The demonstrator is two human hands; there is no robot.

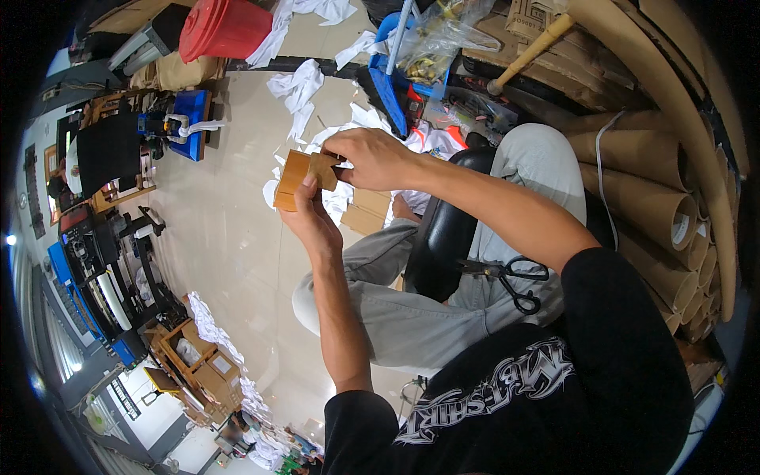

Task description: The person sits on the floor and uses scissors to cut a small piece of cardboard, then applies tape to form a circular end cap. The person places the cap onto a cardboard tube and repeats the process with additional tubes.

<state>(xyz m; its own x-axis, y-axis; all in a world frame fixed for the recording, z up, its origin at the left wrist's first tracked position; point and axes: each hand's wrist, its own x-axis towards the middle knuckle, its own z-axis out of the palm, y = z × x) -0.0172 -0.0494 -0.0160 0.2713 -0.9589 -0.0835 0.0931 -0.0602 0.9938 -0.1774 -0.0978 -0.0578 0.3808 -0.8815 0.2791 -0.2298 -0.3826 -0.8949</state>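
Note:
Out in front of my knees I hold a small brown cardboard box [293,179], with a duller flap-like piece [322,169] on the side facing my right hand. My left hand [313,223] grips it from below, thumb pressed on the near face. From the right, my right hand [372,161] reaches over with bent fingers and pinches the edge of the duller piece. Whether that piece is part of the box I cannot tell. Scissors [495,269] with black handles lie on my lap, apart from both hands.
White cloth scraps [297,87] litter the floor, with flat cardboard [366,210] beyond my knees. Brown cardboard tubes [645,214] are stacked at my right. A red bucket [226,30] stands far left, a blue chair [388,87] ahead. Machines [99,281] line the left side.

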